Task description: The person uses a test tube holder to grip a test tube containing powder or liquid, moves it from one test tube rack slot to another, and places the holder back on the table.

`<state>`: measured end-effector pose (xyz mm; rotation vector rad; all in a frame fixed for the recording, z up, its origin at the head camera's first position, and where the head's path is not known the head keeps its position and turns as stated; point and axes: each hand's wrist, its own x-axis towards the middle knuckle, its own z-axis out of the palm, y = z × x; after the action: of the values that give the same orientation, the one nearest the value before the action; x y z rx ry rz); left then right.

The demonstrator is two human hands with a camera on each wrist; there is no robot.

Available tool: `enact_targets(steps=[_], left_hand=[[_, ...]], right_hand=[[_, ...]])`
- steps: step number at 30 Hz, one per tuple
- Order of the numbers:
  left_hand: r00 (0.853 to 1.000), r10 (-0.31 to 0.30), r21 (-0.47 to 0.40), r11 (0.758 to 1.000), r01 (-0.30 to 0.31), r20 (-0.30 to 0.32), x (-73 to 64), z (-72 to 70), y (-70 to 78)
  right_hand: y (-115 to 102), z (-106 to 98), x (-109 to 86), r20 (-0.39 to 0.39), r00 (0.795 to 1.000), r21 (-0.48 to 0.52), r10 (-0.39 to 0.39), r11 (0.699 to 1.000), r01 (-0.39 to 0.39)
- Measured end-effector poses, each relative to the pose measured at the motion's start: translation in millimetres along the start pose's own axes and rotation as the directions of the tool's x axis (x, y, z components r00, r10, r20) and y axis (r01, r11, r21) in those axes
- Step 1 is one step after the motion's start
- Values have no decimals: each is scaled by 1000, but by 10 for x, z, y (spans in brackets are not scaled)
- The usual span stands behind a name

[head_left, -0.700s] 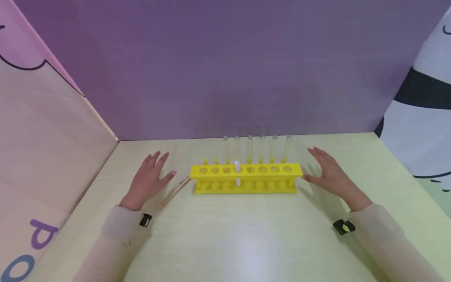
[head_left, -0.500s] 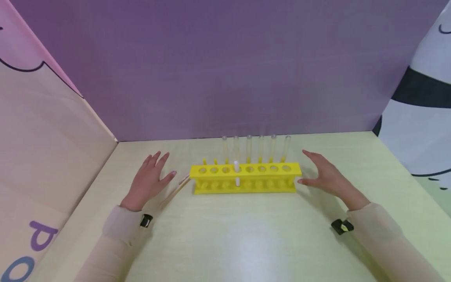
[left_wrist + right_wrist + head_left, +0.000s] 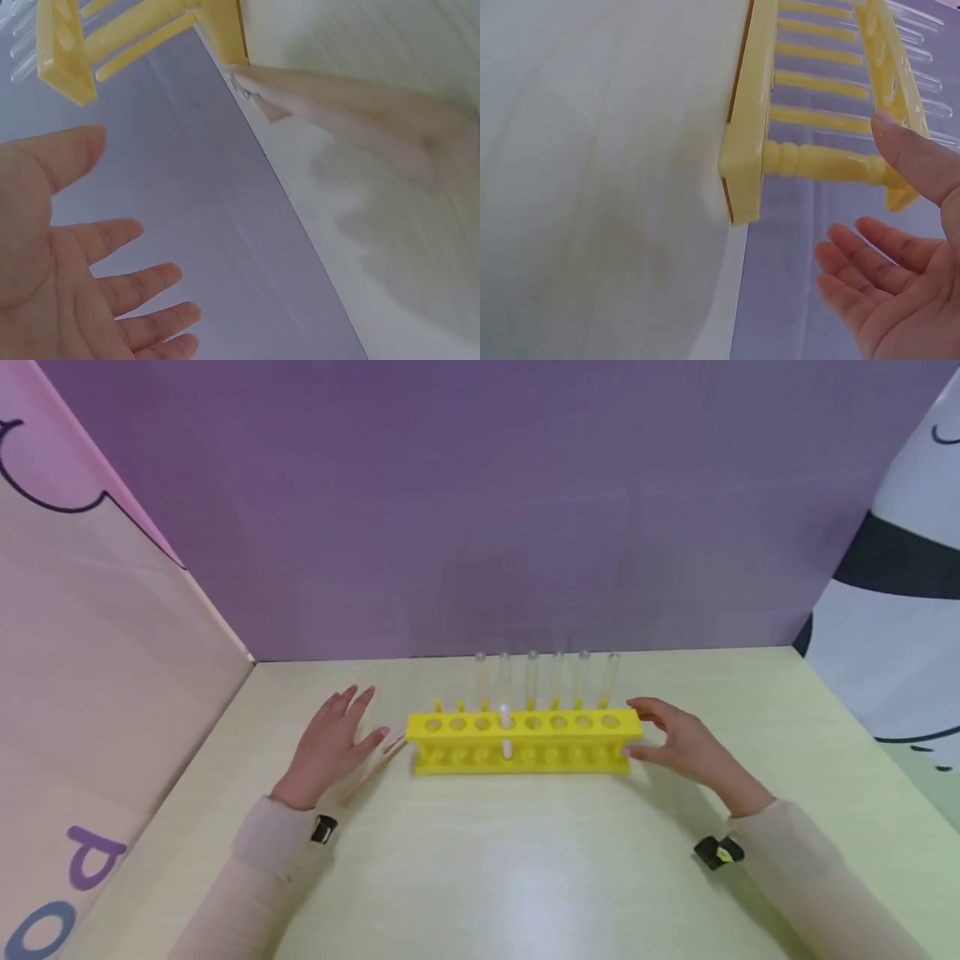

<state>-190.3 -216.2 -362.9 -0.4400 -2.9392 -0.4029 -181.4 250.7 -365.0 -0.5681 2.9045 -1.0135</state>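
While both bare hands reached forward, well apart from each other, a yellow test-tube rack (image 3: 532, 739) stood upright on the pale worktop (image 3: 517, 868) between them, its long side facing the person. The left hand (image 3: 322, 756) held nothing; its fingers were spread, and its thumb pointed toward the near end of the rack with a gap between. Just beyond that thumb, a thin tan strip (image 3: 375, 770) lay slanting toward the same end of the rack; in the left wrist view it was blurred, so its exact nature could not be told.

The right hand (image 3: 686, 747) was at the opposite end of the rack, its thumb to the near side and its loosely bent fingers toward the far side. The thumb tip overlapped the rack's edge in view, but whether it touched could not be told.

Six clear tubes (image 3: 532, 677) stood in a row along the rack's far side, the last of them nearest the right hand. Two short yellow pegs (image 3: 438, 704) rose bare at the left hand's end of that row. A slim white piece (image 3: 506, 718) stood in a hole near the middle of the rack, between the hands. Pale sleeves (image 3: 795, 847) covered both forearms, and a purple backdrop (image 3: 487, 510) rose beyond the hands.
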Motion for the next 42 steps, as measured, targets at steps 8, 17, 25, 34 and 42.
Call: enact_targets(steps=[8,17,25,34,42], left_hand=[[999,-34,-62,997,36,38,47,46,145],[993,-77,-100,991,86,89,71,98,249],[995,-71,-116,990,78,63,116,126,304],[986,-118,-44,991,124,118,173,198,295],[973,-128,26,992,126,193,193,218,294]], right_hand=[[-54,68,19,3,996,35,84,996,-84],[-75,89,41,-5,992,77,124,989,-123],[-36,147,89,-11,990,124,140,983,-137],[-7,179,98,-12,990,149,140,979,-136],[-5,198,102,-9,992,157,130,980,-127]])
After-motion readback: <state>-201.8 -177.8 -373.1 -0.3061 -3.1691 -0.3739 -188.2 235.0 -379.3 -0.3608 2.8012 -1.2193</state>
